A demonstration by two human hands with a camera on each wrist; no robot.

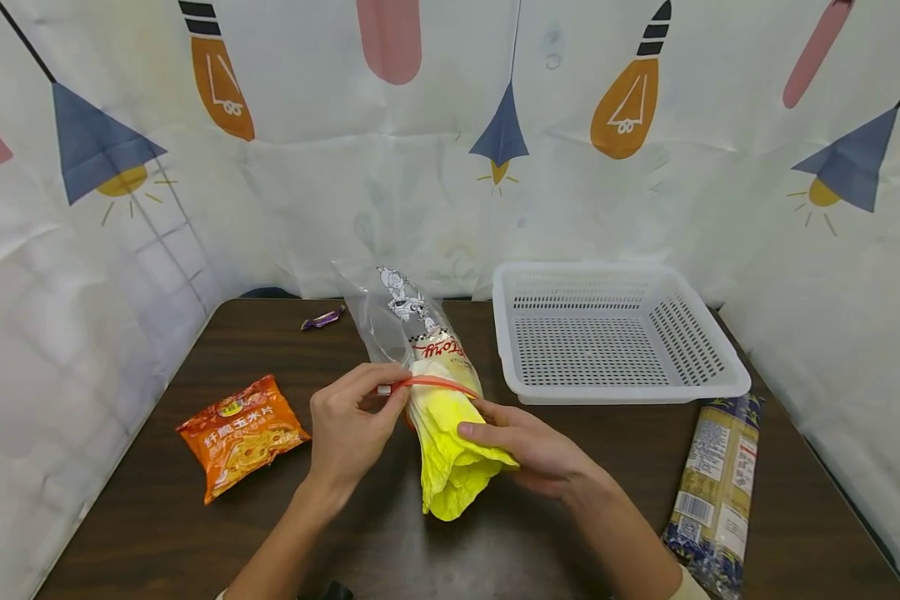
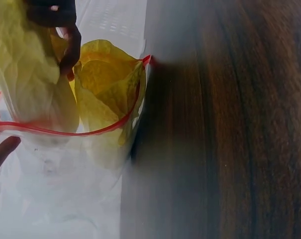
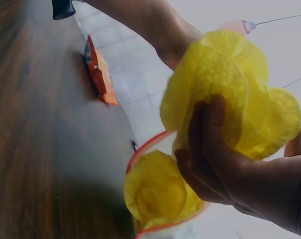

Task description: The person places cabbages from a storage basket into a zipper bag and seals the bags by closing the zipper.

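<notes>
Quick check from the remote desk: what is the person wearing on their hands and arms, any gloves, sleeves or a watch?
Both hands, left hand and right hand, are bare: no gloves, rings or watch visible. Forearms are uncovered; a pale cream sleeve edge shows on the right arm at the frame's bottom.

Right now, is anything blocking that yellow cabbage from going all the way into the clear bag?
Nothing visible blocks it. The left hand pinches the bag's red rim open, and the right hand grips the yellow cabbage, whose leafy end lies outside the clear bag.
</notes>
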